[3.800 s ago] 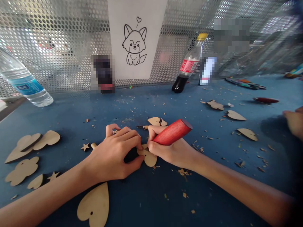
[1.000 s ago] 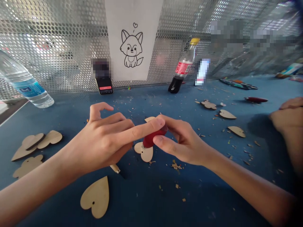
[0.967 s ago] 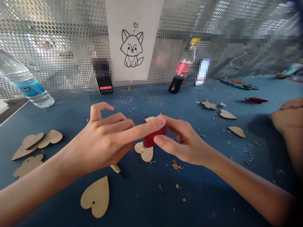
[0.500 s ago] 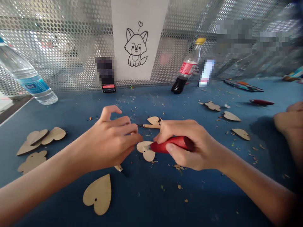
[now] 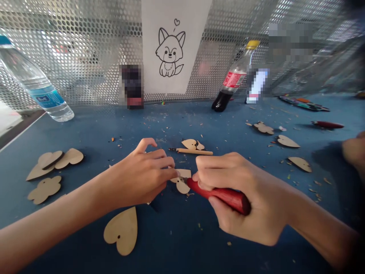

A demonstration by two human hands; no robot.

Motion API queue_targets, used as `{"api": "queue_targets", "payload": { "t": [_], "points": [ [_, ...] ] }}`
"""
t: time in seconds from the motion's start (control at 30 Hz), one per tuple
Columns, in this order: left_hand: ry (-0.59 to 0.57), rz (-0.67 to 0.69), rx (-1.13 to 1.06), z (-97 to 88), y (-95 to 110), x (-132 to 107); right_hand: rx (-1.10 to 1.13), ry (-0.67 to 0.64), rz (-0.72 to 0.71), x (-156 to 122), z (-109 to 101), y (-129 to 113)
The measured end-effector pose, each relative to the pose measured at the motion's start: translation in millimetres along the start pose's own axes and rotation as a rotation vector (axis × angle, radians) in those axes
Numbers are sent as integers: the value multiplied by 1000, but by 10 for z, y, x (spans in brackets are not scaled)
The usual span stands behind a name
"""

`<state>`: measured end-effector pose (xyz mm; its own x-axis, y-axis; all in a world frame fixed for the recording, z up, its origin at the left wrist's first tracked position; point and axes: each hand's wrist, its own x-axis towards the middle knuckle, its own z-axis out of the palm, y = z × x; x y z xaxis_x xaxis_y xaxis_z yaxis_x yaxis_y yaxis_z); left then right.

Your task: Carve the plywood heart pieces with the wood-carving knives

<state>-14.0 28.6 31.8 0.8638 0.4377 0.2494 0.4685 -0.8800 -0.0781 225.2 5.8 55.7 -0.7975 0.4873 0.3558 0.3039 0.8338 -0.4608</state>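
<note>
Beyond the fingertips: a slim wooden-handled tool (image 5: 194, 152) lies across the blue table (image 5: 94, 131), just in front of a small wooden heart (image 5: 189, 144); shavings are scattered around.
Far past the fingers: a paper sheet with a fox drawing (image 5: 170, 53) hangs on a perforated metal screen (image 5: 85, 49), with a cola bottle (image 5: 229, 87) near it and a water bottle (image 5: 37, 82) lying to the left.
Left of the left fingers: stacked wooden cutouts (image 5: 54, 161) and a flower-shaped cutout (image 5: 45, 189).
Below the left fingers: a large wooden heart (image 5: 122, 231).
Right of the right fingers: more wooden hearts (image 5: 287, 141) and another person's hand (image 5: 353, 150).
Between both hands' fingers: a small wooden cutout (image 5: 181, 183), flat on the table.
Left hand (image 5: 139, 177): arm reaching in from the left, fingers curled close together, their tips pressing the cutout's edge.
Right hand (image 5: 251, 205): fingers clamped around a red-handled carving knife (image 5: 219, 196), its tip at the cutout.
</note>
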Motion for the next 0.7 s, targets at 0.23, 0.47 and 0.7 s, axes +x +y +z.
{"api": "queue_targets", "payload": {
  "t": [0.23,0.47,0.7],
  "points": [
    [-14,8,-10,45,-4,-12,-67,-78,30,-60,21,0],
    [-11,22,23,45,5,-12,-96,-82,42,-56,-12,-14],
    [-4,25,13,73,17,-5,-115,-173,142,-46,-64,-114]
  ]
}}
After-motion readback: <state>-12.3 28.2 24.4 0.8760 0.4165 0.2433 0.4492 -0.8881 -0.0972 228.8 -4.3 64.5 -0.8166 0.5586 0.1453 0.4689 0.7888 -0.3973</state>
